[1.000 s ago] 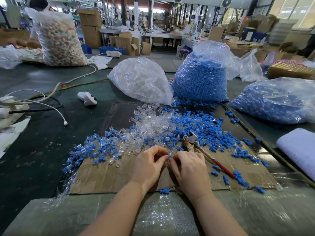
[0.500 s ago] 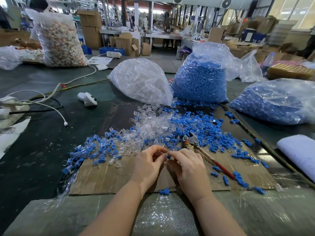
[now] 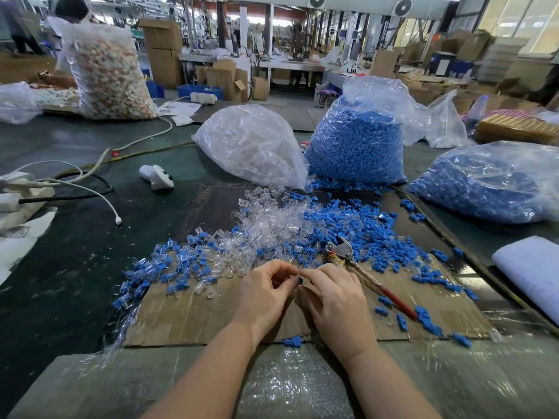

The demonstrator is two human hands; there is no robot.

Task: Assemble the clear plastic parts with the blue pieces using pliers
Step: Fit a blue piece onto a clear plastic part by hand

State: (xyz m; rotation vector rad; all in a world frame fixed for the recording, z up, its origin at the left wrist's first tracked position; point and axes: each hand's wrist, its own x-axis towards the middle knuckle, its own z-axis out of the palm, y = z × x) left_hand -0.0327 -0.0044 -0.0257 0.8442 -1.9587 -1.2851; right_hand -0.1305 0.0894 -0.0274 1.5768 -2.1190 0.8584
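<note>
Left hand (image 3: 266, 293) and right hand (image 3: 335, 297) met above cardboard sheet (image 3: 193, 316), fingers curled tight, fingertips pinching one small blue piece (image 3: 300, 280) between them. Clear part in pinch: cannot tell. Pliers (image 3: 360, 267) untouched, just right of right hand.
</note>
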